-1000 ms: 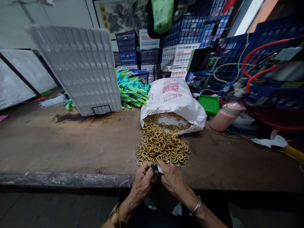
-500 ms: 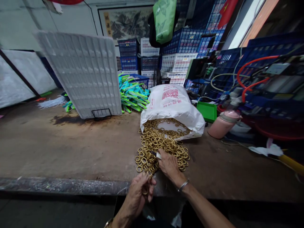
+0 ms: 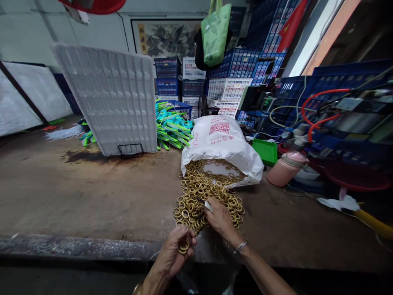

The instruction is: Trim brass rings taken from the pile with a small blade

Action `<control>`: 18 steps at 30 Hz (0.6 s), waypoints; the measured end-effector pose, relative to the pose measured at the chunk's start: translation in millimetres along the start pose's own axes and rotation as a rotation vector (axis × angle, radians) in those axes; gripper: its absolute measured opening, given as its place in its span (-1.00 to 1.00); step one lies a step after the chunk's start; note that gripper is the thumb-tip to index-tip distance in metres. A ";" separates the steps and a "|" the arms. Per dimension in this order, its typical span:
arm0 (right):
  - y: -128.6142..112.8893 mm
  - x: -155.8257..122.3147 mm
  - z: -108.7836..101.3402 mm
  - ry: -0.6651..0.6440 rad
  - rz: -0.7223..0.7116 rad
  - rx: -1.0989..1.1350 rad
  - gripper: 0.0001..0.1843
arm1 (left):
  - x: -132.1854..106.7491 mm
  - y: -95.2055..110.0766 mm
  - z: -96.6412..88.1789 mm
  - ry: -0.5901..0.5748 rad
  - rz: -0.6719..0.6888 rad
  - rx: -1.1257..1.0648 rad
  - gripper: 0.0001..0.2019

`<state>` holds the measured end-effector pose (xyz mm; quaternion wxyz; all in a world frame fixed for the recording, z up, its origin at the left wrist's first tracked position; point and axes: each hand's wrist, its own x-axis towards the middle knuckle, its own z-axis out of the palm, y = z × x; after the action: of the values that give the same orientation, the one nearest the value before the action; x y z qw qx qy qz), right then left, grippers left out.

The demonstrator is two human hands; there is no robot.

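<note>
A heap of brass-coloured rings spills from a white sack onto the workbench. My left hand is at the bench's front edge, fingers curled around several rings that show in the palm. At the right side of the heap, my right hand grips a small tool with a white handle and a dark, narrow tip. The tip points left, over the heap; the tool's exact kind is unclear. Parts of the right fingers are hidden.
A white ribbed panel stands upright in a black wire holder at left. Behind it lie green and turquoise pieces. Right of the sack are a green tray and a pink bottle. Stacked crates fill the back.
The view has tilted slightly upward. My left hand has shifted slightly left and turned, so the rings in it show more plainly. My right hand stays over the heap with the tool.
</note>
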<state>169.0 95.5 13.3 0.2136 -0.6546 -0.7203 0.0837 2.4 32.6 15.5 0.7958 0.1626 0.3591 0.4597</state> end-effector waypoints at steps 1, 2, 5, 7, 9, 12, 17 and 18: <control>1.3 0.3 -2.1 -0.006 0.009 0.060 -0.87 | 1.7 1.7 2.8 -0.026 0.011 0.032 -0.73; 2.4 0.5 -3.9 -0.017 0.025 0.127 -0.85 | 3.7 3.2 5.6 -0.049 0.032 0.069 -0.72; 4.3 -1.4 -6.2 -0.058 0.091 0.376 -0.80 | 10.9 4.7 12.7 -0.047 0.145 0.224 -0.70; 3.6 -5.1 -6.2 -0.092 0.138 0.556 -0.81 | 16.4 2.9 14.8 -0.003 0.264 0.350 -0.72; 0.7 -10.2 -6.5 -0.134 0.192 0.714 -0.84 | 21.0 0.0 14.7 0.000 0.406 0.495 -0.76; -8.1 -18.8 -9.5 -0.181 0.292 0.926 -0.79 | 24.0 -3.5 13.0 -0.080 0.627 0.722 -0.82; -24.9 -28.4 -17.4 -0.291 0.403 1.150 -0.79 | 20.0 -3.3 15.7 -0.114 0.693 0.882 -0.87; -26.5 -29.1 -17.3 -0.289 0.393 1.153 -0.78 | 18.8 -2.8 17.1 -0.091 0.663 0.854 -0.87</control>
<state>153.7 60.8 33.7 0.4137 -0.5363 -0.4470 0.5843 22.4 48.3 17.7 0.4863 0.5958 0.4085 0.4917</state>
